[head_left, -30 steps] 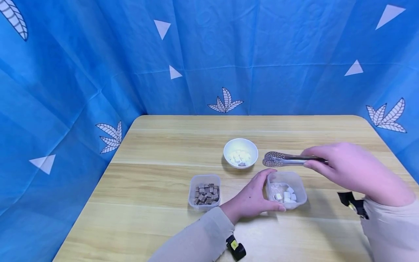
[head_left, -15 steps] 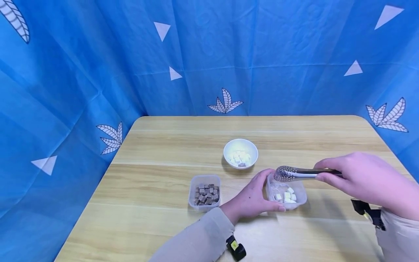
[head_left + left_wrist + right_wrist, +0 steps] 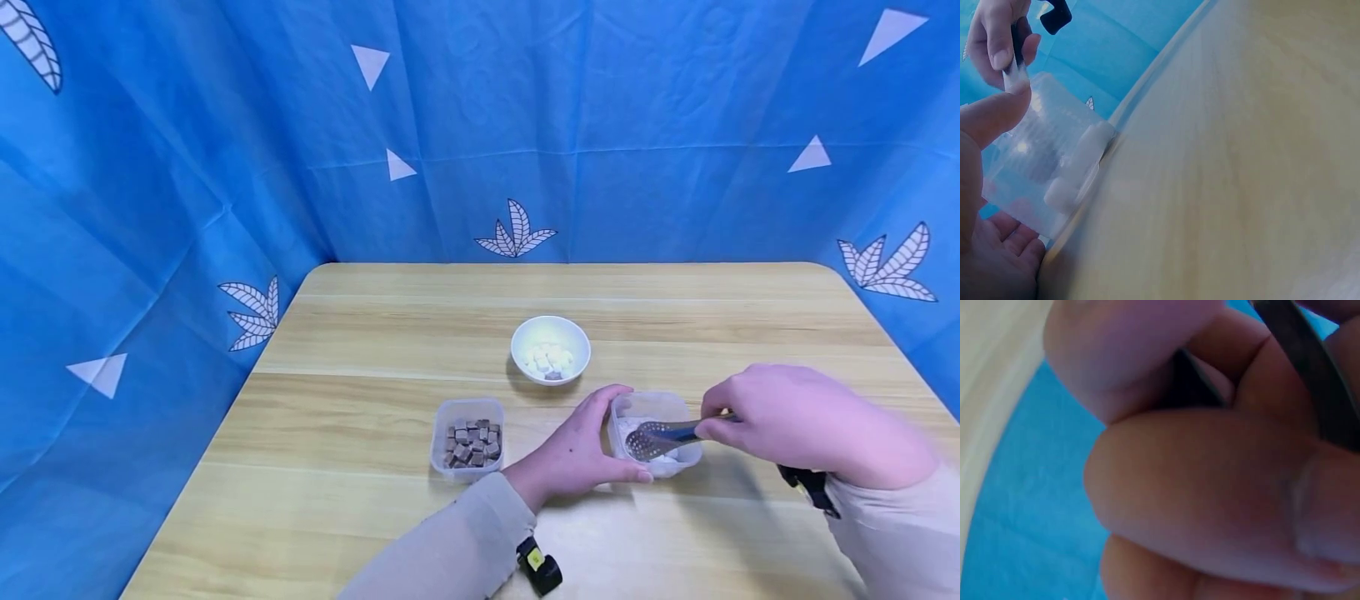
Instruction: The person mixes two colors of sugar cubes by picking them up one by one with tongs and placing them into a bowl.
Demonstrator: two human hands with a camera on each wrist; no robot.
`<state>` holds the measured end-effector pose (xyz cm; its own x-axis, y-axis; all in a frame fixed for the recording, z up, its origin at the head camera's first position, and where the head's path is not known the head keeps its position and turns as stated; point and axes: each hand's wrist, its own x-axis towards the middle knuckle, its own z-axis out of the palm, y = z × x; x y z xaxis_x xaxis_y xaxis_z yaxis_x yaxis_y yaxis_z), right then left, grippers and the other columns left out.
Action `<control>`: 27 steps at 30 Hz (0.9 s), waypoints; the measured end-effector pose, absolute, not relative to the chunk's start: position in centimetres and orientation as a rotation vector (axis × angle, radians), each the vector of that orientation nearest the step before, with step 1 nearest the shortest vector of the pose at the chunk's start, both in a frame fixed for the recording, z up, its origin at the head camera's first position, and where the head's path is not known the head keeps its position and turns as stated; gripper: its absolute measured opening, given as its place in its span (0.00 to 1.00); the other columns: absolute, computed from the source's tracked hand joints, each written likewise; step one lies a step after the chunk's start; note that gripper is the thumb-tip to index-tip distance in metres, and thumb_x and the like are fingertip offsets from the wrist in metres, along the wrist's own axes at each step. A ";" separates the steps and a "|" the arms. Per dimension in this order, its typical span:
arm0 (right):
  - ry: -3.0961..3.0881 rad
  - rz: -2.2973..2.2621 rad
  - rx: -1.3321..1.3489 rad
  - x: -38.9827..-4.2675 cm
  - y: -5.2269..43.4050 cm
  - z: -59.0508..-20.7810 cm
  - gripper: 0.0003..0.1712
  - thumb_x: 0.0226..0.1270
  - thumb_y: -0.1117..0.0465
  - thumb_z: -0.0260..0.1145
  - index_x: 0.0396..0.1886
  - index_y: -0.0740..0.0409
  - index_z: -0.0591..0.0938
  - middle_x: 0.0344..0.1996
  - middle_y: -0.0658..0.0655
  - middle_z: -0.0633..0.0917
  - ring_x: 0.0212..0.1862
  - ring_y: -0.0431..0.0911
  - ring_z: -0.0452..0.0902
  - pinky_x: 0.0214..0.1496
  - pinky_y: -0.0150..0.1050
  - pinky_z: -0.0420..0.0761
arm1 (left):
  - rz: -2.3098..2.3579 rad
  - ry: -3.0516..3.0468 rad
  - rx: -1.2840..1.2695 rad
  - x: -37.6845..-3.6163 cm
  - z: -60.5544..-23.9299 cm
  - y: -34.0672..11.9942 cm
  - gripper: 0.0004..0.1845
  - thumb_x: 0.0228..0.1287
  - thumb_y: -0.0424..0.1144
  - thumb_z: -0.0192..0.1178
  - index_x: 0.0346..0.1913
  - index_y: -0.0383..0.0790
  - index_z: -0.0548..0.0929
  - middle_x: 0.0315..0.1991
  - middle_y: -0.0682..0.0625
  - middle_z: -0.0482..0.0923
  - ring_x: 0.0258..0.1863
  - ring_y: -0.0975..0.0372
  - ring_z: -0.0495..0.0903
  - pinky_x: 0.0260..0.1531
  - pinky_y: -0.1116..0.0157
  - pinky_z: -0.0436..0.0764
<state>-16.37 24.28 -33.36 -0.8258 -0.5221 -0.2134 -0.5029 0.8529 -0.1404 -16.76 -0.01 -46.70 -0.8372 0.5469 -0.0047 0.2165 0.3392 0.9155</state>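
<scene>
My left hand (image 3: 573, 454) grips the left side of a clear plastic container (image 3: 678, 410), thumb at the near side and fingers at the far side. White cubes (image 3: 1063, 195) lie at its bottom in the left wrist view. With my right hand (image 3: 802, 425) I hold metal tongs (image 3: 660, 437), whose perforated heads dip inside that container and cover most of the cubes. In the right wrist view, curled fingers (image 3: 1197, 487) surround the dark tong handle (image 3: 1310, 362). Whether a cube sits between the tong heads, I cannot tell.
A white bowl (image 3: 576, 332) holding white cubes and a darker piece stands behind the left hand. Left of that hand is a second plastic container (image 3: 447, 410) with several brown cubes. Blue cloth (image 3: 465, 100) hangs beyond the wooden table (image 3: 337, 400).
The tongs have come from beside the white bowl, right and then down into the container of white cubes. My left hand and the containers stay in place.
</scene>
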 end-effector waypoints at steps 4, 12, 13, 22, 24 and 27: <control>2.832 -0.049 -0.871 -16.2 23.7 -33.7 0.15 0.66 0.51 0.69 0.21 0.32 0.75 0.14 0.37 0.66 0.18 0.34 0.60 0.22 0.36 0.62 | 1.509 2.289 0.683 -16.8 -46.8 0.0 0.56 0.46 0.53 0.82 0.77 0.61 0.58 0.71 0.61 0.62 0.69 0.67 0.63 0.70 0.58 0.63; 2.844 -0.055 -0.902 -16.1 24.4 -33.2 0.10 0.68 0.50 0.70 0.28 0.32 0.79 0.19 0.33 0.71 0.21 0.32 0.63 0.25 0.37 0.67 | 1.514 2.285 0.683 -16.8 -47.0 0.0 0.57 0.45 0.52 0.82 0.77 0.60 0.58 0.72 0.61 0.62 0.69 0.67 0.63 0.70 0.57 0.63; 2.848 -0.055 -0.903 -16.1 24.6 -33.1 0.08 0.67 0.50 0.70 0.29 0.32 0.80 0.20 0.32 0.72 0.21 0.31 0.63 0.25 0.37 0.68 | 1.509 2.289 0.680 -16.8 -47.0 0.0 0.57 0.46 0.52 0.82 0.77 0.60 0.58 0.72 0.61 0.61 0.70 0.67 0.63 0.71 0.57 0.62; 2.880 -0.068 -0.858 -16.0 25.9 -31.5 0.01 0.68 0.48 0.70 0.38 0.34 0.84 0.23 0.30 0.74 0.22 0.30 0.64 0.25 0.34 0.67 | 1.500 2.291 0.667 -16.8 -46.9 0.0 0.56 0.46 0.52 0.81 0.77 0.62 0.58 0.73 0.60 0.61 0.70 0.66 0.62 0.71 0.56 0.62; 2.913 -0.071 -0.880 -15.9 26.1 -31.2 0.02 0.68 0.49 0.71 0.39 0.35 0.85 0.23 0.30 0.75 0.22 0.29 0.64 0.25 0.34 0.68 | 1.511 2.280 0.669 -16.8 -46.9 0.0 0.56 0.46 0.52 0.81 0.76 0.62 0.58 0.72 0.61 0.61 0.70 0.67 0.62 0.71 0.57 0.62; 2.985 -0.080 -0.927 -15.9 26.0 -30.6 0.04 0.66 0.50 0.72 0.40 0.36 0.86 0.24 0.30 0.76 0.22 0.29 0.65 0.25 0.34 0.69 | 1.527 2.267 0.669 -16.8 -46.9 0.0 0.56 0.46 0.51 0.82 0.76 0.62 0.58 0.71 0.62 0.62 0.69 0.68 0.63 0.71 0.59 0.61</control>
<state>-15.93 26.05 -30.62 -0.8242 -0.5664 0.0009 -0.5656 0.8230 -0.0534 -16.81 0.00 -46.92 -0.8368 0.5474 -0.0079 0.1984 0.3166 0.9276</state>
